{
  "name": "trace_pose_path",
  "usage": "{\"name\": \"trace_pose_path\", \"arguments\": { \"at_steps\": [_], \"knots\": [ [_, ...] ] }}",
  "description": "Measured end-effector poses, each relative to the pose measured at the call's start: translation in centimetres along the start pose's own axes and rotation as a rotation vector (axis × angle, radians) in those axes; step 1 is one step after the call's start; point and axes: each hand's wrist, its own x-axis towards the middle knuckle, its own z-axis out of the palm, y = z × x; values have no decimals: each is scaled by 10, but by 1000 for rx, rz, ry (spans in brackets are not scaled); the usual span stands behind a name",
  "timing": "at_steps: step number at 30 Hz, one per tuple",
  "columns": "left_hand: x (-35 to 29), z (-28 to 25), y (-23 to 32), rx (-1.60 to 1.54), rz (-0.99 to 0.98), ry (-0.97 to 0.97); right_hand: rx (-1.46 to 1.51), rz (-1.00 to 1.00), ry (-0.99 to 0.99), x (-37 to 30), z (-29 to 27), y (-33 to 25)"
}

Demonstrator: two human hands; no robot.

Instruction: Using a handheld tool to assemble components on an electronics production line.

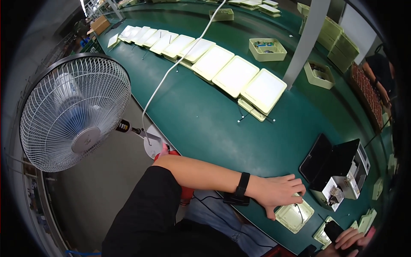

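My left arm, in a black sleeve with a black wristband (242, 184), reaches rightward over the green bench. My left hand (278, 190) has its fingers spread along the far edge of a shallow pale-yellow plastic shell (295, 216), thumb at its left corner. A thin dark wire crosses the shell. At the lower right, my right hand (349, 239) is closed around a dark, rounded object (333, 231) whose kind I cannot make out. Partly under that object lies a smaller pale-yellow plastic piece (320, 235). The right palm is cut off by the picture's rim.
Pale panels (235, 76) line the bench's far side, some with wires hanging out. An opened black case (336, 158) and a white box of small parts (332, 193) stand at right. A fan (77, 113) is at left; a white cable (171, 66) crosses overhead. A co-worker (379, 70) sits far right.
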Motion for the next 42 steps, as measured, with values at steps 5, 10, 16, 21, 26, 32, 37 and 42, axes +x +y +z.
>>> {"name": "trace_pose_path", "arguments": {
  "at_steps": [5,10,16,21,26,32,37,42],
  "knots": [
    [1,-5,-2,-38,10,-97,-38,-23,57,-10,-5,-1],
    [5,-1,-2,-45,23,-101,-101,57,182,-30,-21,2],
    [13,-4,-2,-45,18,-133,-327,112,272,-44,-34,14],
    [16,-2,0,-56,14,-123,-311,118,339,-50,-47,17],
    [19,2,0,-63,18,-114,-297,102,411,-52,-49,21],
    [15,-1,4,-57,18,-117,-270,61,376,-55,-46,25],
    [12,-2,5,-59,28,-125,-279,56,395,-58,-45,24],
    [9,-6,8,-67,27,-150,-280,49,403,-61,-40,24]
  ]
}}
